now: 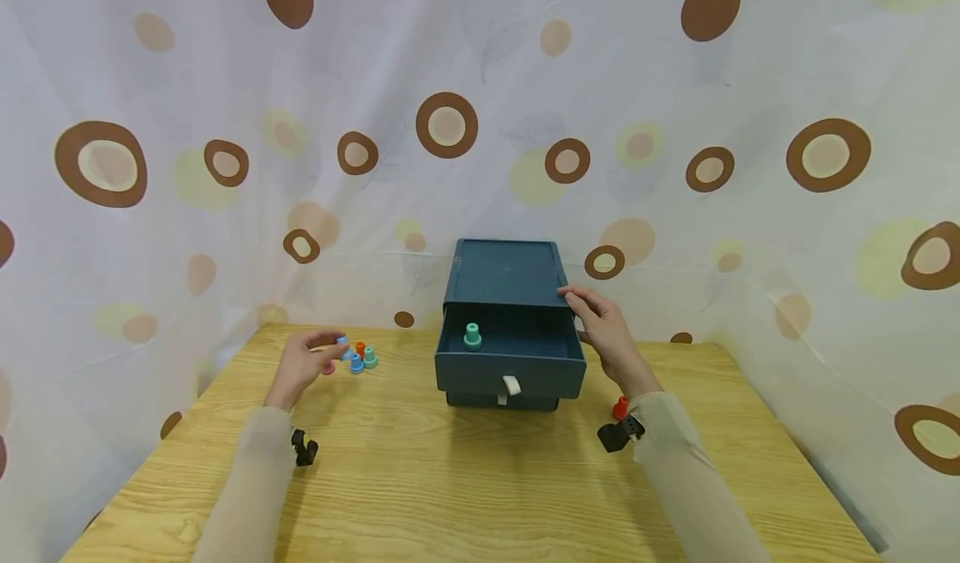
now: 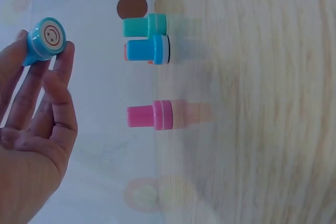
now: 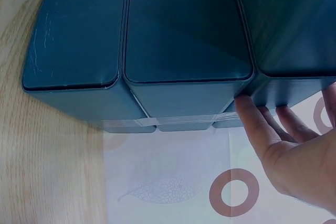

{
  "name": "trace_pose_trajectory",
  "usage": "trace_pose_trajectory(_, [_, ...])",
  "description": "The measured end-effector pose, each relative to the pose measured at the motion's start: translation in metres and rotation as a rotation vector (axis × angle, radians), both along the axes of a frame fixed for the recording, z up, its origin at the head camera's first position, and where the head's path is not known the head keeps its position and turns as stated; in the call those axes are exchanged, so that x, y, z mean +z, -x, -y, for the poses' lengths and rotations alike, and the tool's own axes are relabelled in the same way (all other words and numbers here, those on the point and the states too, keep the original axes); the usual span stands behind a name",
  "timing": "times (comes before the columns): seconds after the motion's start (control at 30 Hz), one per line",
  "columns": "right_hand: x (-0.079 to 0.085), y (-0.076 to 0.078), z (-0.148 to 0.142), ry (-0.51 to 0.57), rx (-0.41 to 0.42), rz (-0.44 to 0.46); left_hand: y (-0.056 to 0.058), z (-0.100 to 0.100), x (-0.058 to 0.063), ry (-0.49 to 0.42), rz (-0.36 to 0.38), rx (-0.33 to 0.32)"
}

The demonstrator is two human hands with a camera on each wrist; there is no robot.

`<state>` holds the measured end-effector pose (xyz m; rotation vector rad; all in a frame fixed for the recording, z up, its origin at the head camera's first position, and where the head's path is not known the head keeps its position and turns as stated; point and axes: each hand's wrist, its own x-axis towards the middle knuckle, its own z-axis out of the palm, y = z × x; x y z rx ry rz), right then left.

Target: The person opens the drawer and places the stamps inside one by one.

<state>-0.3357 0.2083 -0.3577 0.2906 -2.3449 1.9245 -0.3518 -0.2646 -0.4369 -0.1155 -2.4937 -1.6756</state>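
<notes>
My left hand (image 1: pixel 303 367) pinches a light blue toy stamp (image 2: pixel 47 39) between thumb and fingers, its smiley face showing in the left wrist view. Near it on the table stand a pink stamp (image 2: pixel 149 115), another blue stamp (image 2: pixel 148 50), a green stamp (image 2: pixel 144 25) and an orange stamp (image 1: pixel 360 348), partly hidden. My right hand (image 1: pixel 606 334) touches the upper right side of a dark blue drawer cabinet (image 1: pixel 506 273) with its fingertips (image 3: pixel 244 103). The cabinet's upper drawer (image 1: pixel 510 375) is pulled out, and a green stamp (image 1: pixel 472 338) stands inside it, toward the left.
A red stamp (image 1: pixel 620 408) is on the wooden table (image 1: pixel 420 496), right of the cabinet and beside my right wrist. White tabs (image 1: pixel 512 385) hang from the drawer fronts. Behind the table hangs a patterned cloth (image 1: pixel 495 62).
</notes>
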Motion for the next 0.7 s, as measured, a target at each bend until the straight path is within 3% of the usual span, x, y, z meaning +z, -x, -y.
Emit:
trace_pose_trajectory(0.4, [-0.002,-0.002,0.000,0.000,0.007,-0.001,-0.003,-0.012,0.009,-0.017,-0.114,0.027])
trace_pose_trajectory(0.7, [0.000,0.001,-0.001,0.005,0.006,-0.003,-0.012,-0.024,0.030,-0.002,-0.158,-0.001])
